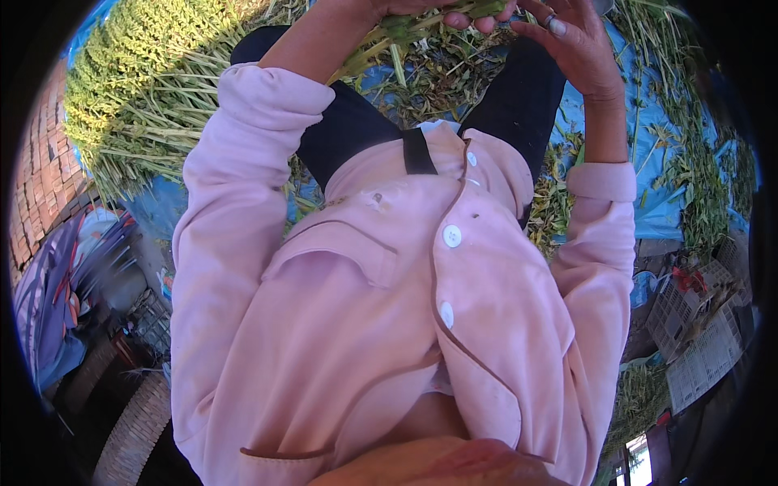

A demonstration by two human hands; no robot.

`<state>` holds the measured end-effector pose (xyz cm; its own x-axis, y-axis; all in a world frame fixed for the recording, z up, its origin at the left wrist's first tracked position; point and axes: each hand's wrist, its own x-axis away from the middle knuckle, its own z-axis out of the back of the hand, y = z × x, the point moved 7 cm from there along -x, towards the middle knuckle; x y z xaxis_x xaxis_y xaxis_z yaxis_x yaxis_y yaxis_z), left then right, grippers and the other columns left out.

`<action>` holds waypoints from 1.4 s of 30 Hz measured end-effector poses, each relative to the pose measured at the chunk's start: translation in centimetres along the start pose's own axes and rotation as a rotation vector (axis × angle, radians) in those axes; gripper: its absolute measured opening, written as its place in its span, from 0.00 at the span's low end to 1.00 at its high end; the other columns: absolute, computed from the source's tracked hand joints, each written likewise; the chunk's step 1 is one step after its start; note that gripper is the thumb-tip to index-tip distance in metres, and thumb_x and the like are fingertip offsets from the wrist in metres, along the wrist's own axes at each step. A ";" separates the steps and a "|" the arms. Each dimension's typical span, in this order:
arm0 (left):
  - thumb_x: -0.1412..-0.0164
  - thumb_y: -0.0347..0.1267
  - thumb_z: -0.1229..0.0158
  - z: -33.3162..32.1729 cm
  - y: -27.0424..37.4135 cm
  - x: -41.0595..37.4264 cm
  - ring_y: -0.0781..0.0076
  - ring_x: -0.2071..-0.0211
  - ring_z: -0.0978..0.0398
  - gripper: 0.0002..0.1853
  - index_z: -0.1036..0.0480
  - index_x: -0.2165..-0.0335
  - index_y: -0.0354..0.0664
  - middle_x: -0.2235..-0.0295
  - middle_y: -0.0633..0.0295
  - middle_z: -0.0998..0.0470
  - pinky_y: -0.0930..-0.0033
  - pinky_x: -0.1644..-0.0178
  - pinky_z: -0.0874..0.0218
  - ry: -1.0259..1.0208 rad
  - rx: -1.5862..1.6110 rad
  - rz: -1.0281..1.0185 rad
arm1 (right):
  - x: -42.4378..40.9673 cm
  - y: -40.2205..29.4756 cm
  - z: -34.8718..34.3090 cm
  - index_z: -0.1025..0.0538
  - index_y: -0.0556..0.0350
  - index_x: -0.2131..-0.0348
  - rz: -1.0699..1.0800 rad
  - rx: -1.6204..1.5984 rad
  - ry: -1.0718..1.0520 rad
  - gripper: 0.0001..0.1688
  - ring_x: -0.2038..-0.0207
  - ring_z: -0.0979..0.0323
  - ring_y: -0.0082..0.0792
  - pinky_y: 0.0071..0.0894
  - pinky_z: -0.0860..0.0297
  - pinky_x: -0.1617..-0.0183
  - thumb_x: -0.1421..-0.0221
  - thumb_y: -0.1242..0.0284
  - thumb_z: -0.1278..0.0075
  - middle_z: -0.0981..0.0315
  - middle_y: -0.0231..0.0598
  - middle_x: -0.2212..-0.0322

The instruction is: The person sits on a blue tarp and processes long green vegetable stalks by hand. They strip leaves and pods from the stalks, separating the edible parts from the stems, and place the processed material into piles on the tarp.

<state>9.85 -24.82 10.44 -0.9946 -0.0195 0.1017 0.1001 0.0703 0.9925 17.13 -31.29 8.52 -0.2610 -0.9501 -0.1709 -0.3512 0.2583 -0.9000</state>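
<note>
My left hand [408, 5] is at the top edge of the view, closed around a bundle of green plant stalks [419, 27]. The stalks slant down toward my left forearm, and their upper part is cut off by the frame. Close to the fingertips of my left hand is my right hand [568, 39], with a ring on one finger. Its fingers are bent and partly out of frame, so whether they grip a stalk cannot be made out. Beneath both hands, loose leaves and stem pieces [437, 85] lie between my dark-trousered legs.
A large heap of cut stalks with yellow-green seed heads [140, 79] lies at left on a blue plastic sheet [653, 206]. More leafy stems [708, 182] lie at right. Plastic crates [705, 358] stand at lower right. Purple cloth [55, 291] and brick paving [45, 176] are at left.
</note>
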 end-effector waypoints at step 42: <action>0.62 0.31 0.52 7.5 -7.3 7.8 0.65 0.75 0.36 0.09 0.37 0.77 0.39 0.78 0.58 0.35 0.71 0.73 0.45 -0.026 -0.909 0.244 | 11.7 -5.4 19.5 0.37 0.64 0.65 0.183 -0.440 0.404 0.27 0.59 0.45 0.41 0.43 0.48 0.56 0.66 0.65 0.50 0.42 0.46 0.65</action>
<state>1.21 -18.04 3.48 -0.9426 -0.0840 0.3231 0.2772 -0.7364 0.6171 33.55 -47.26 3.54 -0.6415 -0.7645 -0.0638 -0.5836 0.5404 -0.6061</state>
